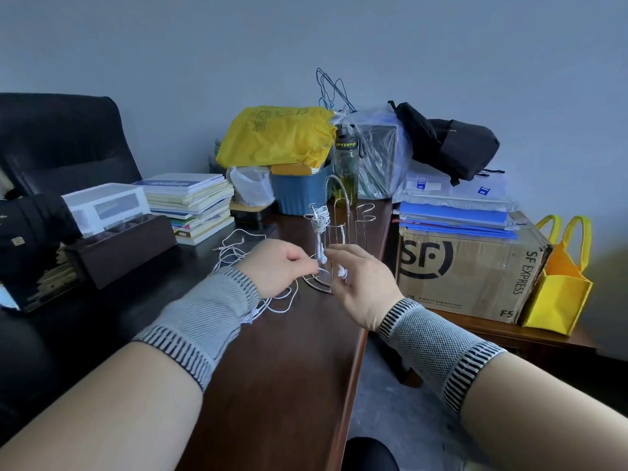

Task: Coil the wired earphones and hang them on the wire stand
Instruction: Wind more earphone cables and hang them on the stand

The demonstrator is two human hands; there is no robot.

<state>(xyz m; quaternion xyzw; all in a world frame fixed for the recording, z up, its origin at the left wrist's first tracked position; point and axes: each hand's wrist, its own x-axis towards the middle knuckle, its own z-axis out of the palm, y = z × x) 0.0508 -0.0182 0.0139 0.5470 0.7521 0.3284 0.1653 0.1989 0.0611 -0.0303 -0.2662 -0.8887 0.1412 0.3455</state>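
Head view, looking down over a dark wooden desk [292, 351]. Both forearms reach forward, each with a grey knitted wrist band.

Left hand [275, 266]: fingers curled, thumb and forefinger pinching a loose white earphone cable [283, 305] near the base of the wire stand [339, 226]. The cable trails under the hand and loops slackly on the desk toward the person. A second loose tangle of white cable [234, 244] lies just behind the left hand.

Right hand [360, 287]: fingers spread and relaxed, gripping nothing that I can see, held just right of the stand's base, with earbuds dangling beside the fingertips.

One coiled set of earphones [319, 220] already hangs from a left hook of the stand, its earbuds dropping down between the two hands. The stand sits upright near the desk's right edge.

Surroundings: stack of books [190, 202] at left, blue bin [299, 192] under a yellow plastic bag [275, 134], a dark water bottle [346, 164] behind the stand, a cardboard box [469, 266] marked SF EXPRESS at right with blue folders on top, a yellow tote bag [557, 294] beside it.
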